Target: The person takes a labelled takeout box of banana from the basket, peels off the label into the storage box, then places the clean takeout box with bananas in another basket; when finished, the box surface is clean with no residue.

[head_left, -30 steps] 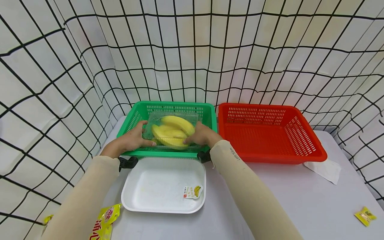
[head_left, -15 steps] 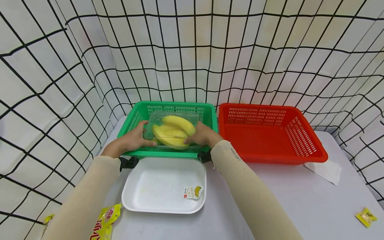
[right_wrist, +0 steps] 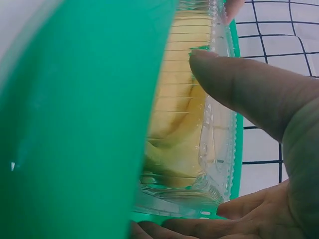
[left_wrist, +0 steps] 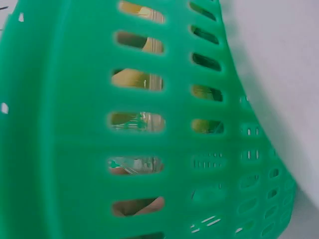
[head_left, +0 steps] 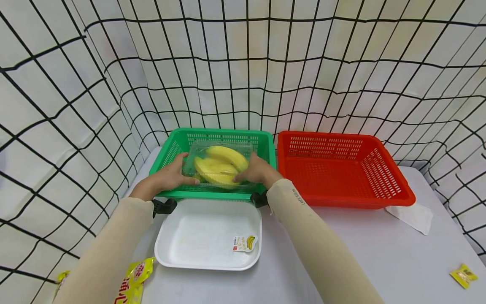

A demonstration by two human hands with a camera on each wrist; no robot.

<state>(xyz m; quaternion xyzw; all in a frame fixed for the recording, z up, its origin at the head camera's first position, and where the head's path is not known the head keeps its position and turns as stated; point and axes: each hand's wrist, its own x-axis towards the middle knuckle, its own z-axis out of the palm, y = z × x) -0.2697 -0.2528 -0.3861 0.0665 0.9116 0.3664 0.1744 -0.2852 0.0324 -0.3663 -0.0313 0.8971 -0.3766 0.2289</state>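
Note:
A clear plastic clamshell box [head_left: 195,147] with yellow bananas [head_left: 218,165] in it sits inside the green basket [head_left: 212,195]. My left hand [head_left: 171,174] grips the box at its left end, thumb toward the front corner. At the opposite end my right hand [head_left: 259,171] holds it, thumb along the front edge. In the right wrist view the thumb [right_wrist: 239,82] lies over the ridged side of the box, and the other fingers reach round its end. The basket's slotted wall [left_wrist: 84,99] fills much of the left wrist view and hides most of the left hand.
A red basket [head_left: 322,169] stands right of the green one, partly over a white tissue [head_left: 411,217]. Nearer lies a white tray [head_left: 201,236] with a banana sticker [head_left: 244,243]. A yellow packet [head_left: 133,280] is front left, a small yellow wrapper [head_left: 463,276] far right. Black netting surrounds the table.

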